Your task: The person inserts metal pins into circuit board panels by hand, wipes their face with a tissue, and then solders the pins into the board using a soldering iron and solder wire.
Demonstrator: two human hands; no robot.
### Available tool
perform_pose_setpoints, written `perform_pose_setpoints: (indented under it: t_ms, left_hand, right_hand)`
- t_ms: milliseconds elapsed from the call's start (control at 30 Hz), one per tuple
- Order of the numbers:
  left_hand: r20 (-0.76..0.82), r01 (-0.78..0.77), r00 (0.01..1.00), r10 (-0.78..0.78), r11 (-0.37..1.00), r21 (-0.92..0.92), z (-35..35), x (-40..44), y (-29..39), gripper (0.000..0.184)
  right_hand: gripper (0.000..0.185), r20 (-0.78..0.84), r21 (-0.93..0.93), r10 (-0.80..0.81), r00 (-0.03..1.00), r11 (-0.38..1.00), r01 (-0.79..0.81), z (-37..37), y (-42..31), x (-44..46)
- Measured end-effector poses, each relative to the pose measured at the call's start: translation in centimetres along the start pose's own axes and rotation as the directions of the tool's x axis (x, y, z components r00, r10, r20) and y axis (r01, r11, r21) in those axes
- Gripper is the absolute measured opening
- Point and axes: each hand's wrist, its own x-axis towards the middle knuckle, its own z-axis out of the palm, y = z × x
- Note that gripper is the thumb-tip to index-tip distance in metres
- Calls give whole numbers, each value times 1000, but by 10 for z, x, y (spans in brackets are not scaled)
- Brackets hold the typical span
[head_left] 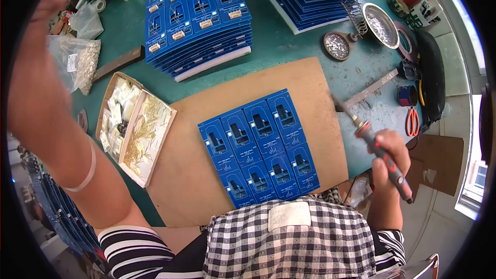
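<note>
My right hand (388, 157) is wrapped round a grey and red soldering iron (380, 151), its metal tip pointing up and left, off the board's right edge. My left hand (44, 67) is raised at the far left, smeared by motion, and its fingers cannot be made out. A blue circuit board panel (261, 147) with dark rectangular parts lies on a brown sheet (305, 80) in front of me. Left of the panel, a divided cardboard box (150, 137) holds thin golden pins on one side and small whitish parts on the other.
Two stacks of blue panels, one at the back (199, 13) and another at back right (310, 0), stand on the green table (206, 88). At right are a coiled iron stand (354, 18), metal dishes (381, 25) and orange scissors (412, 121). A plastic bag (77, 64) lies left.
</note>
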Motion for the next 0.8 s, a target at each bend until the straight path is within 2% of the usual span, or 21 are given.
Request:
perform_pose_setpoints:
  t_ms: [33, 67, 100, 133, 167, 200, 233, 333, 367, 467, 567, 667, 800]
  left_hand:
    - [137, 299, 951, -278, 940, -167, 10, -18, 25, 7]
    - [260, 586, 808, -528, 768, -260, 21, -35, 49, 8]
    - [391, 694, 699, -599, 700, -168, 34, -55, 65, 2]
    - [584, 824, 521, -623, 545, -155, 43, -70, 83, 2]
    - [708, 818, 468, -529, 562, -121, 50, -88, 92, 4]
    - [729, 813, 473, -494, 563, -146, 60, -113, 99, 4]
    - [740, 775, 477, -475, 625, -98, 65, -124, 108, 6]
    - [689, 645, 569, -450, 763, -34, 76, -144, 117, 8]
    - [677, 658, 563, -474, 753, -21, 78, -147, 118, 11]
    - [597, 587, 690, -409, 799, -131, 82, -151, 117, 14]
    - [619, 488, 714, -328, 866, -105, 82, -151, 121, 16]
    - [654, 458, 684, -323, 888, -40, 81, -153, 120, 17]
    - [659, 445, 689, -301, 894, -57, 84, -153, 115, 17]
  right_hand:
    - [34, 59, 41, -34, 998, 999, 32, 5, -4, 3]
    - [33, 100, 101, -87, 991, 992, 77, 9, -2, 4]
    - [33, 185, 113, -102, 978, 990, 82, 13, -5, 6]
    - [33, 267, 124, -113, 957, 989, 83, 16, -9, 9]
    - [31, 325, 122, -132, 936, 988, 97, 20, -12, 13]
    - [31, 364, 101, -124, 923, 991, 94, 23, -14, 15]
    - [30, 400, 78, -121, 909, 992, 98, 25, -15, 18]
    - [32, 453, 34, -95, 886, 995, 89, 34, -20, 22]
    - [32, 459, 25, -96, 883, 995, 96, 36, -21, 24]
    - [35, 480, 5, -93, 872, 995, 104, 38, -24, 27]
    - [36, 489, 10, -91, 868, 995, 98, 39, -25, 27]
    - [37, 498, 0, -86, 863, 995, 99, 38, -25, 27]
    - [38, 497, -3, -81, 864, 995, 96, 41, -26, 28]
